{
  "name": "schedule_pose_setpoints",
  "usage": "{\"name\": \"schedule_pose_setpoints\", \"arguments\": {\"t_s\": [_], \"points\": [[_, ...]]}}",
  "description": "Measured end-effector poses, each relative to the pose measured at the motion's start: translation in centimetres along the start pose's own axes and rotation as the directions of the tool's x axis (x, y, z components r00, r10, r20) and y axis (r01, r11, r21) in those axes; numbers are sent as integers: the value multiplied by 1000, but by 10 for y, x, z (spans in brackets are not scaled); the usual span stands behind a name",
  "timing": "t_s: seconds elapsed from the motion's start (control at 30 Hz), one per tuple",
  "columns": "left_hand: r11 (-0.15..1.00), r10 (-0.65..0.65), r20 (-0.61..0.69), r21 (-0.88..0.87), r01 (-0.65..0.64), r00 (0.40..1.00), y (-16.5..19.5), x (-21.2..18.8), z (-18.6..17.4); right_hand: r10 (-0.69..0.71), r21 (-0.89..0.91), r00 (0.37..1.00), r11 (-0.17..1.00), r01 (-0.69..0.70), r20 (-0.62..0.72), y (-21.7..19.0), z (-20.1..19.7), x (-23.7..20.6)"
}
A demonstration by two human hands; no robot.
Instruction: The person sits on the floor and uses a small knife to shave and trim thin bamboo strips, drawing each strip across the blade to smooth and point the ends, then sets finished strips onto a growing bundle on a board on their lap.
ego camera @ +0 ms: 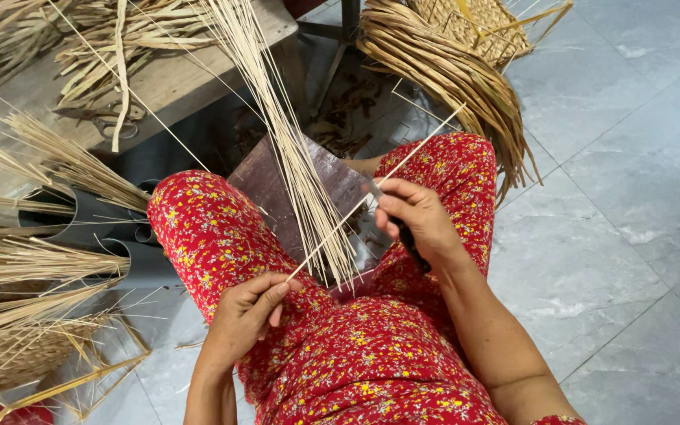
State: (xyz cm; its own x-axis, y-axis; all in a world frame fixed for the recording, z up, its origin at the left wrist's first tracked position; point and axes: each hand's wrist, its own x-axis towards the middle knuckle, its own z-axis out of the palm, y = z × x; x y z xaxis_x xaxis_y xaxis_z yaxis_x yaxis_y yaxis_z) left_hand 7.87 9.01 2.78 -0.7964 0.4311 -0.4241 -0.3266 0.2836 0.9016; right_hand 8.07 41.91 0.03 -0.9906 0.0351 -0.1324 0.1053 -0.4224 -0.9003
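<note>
The thin strip (371, 193) runs diagonally across the wooden board (277, 185) on the person's lap, its near end below the board's lower edge, its far end well beyond the board's upper right. The left hand (242, 315), below the board, is closed with thumb and forefinger pinched on the strip's near end. The right hand (419, 220), at the board's right edge, is closed around a dark-handled knife (403, 228), its blade meeting the strip. A bundle of finished strips (293, 149) leans across the board. Judgement: good work here calls for steady tension from the pinching hand, a shallow blade angle, and an even pull to avoid snapping the strip. Scissors (116, 122) lie on the bench upper left of the board.
</note>
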Motion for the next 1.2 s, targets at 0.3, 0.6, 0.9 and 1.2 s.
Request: {"name": "schedule_pose_setpoints", "arguments": {"t_s": [0.3,0.6,0.9,1.2], "points": [[998,-59,9,24,59,998,1,-2,-4,-141,129,958,976,177,-248,-39,-49,1],[997,-65,-25,42,66,998,10,4,0,111,-99,970,991,-91,219,-14,11,-10],[996,-63,52,71,60,997,13,3,1,284,-152,870,958,-242,402,36,64,-20],[997,-59,43,46,57,997,13,4,3,189,-8,943,981,-194,273,32,47,-10]]}}
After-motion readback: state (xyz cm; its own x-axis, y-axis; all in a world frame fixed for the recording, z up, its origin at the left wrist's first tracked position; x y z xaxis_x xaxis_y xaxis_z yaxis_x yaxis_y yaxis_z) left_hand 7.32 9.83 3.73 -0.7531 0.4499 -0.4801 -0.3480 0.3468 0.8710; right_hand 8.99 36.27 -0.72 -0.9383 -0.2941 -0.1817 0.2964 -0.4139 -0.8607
